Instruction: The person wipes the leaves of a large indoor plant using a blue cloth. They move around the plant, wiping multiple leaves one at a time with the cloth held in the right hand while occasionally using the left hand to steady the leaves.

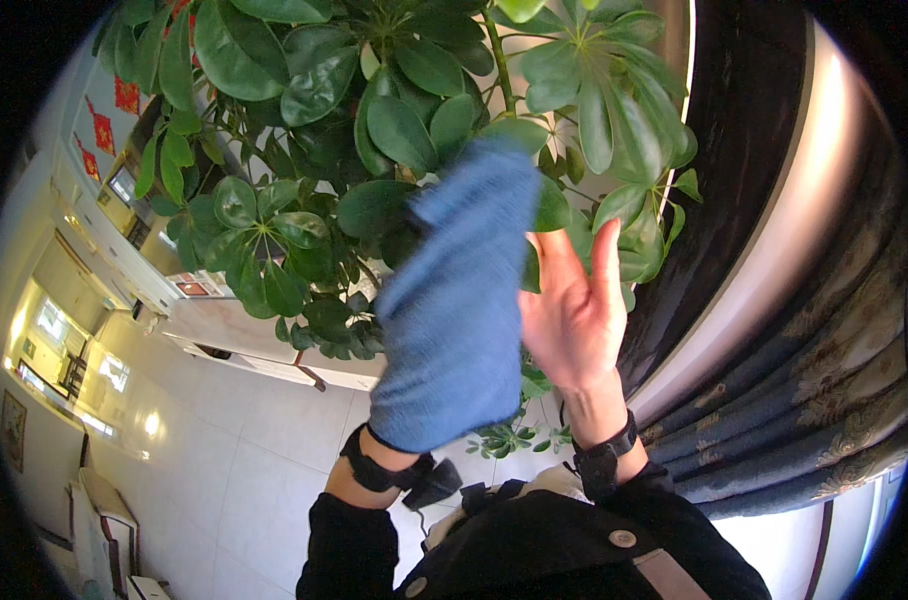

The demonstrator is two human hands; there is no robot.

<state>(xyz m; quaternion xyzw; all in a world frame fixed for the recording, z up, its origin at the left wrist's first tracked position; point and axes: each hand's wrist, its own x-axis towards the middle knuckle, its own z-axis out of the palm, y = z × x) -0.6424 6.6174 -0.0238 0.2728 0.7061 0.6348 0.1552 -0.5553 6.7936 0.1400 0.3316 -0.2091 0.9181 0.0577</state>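
A blue cloth, shaped like a mitt (461, 300), covers my left hand (472, 225) down to the wrist, so its fingers are hidden; motion blurs it. It lies over the leaves of a large green umbrella plant (401, 131). Just to its right, my right hand (574, 315) is turned palm up, thumb apart, with its fingertips partly hidden behind a green leaf (551, 206). Nothing is seen held in that palm. Whether the cloth touches a leaf cannot be told. Black straps circle both wrists.
A dark patterned curtain (791, 405) hangs on the right beside a pale, glossy vertical edge (791, 172). Lower leaves (502, 441) show below my hands. On the left are a tiled floor (274, 465), a low white cabinet (236, 337) and wooden furniture (108, 502).
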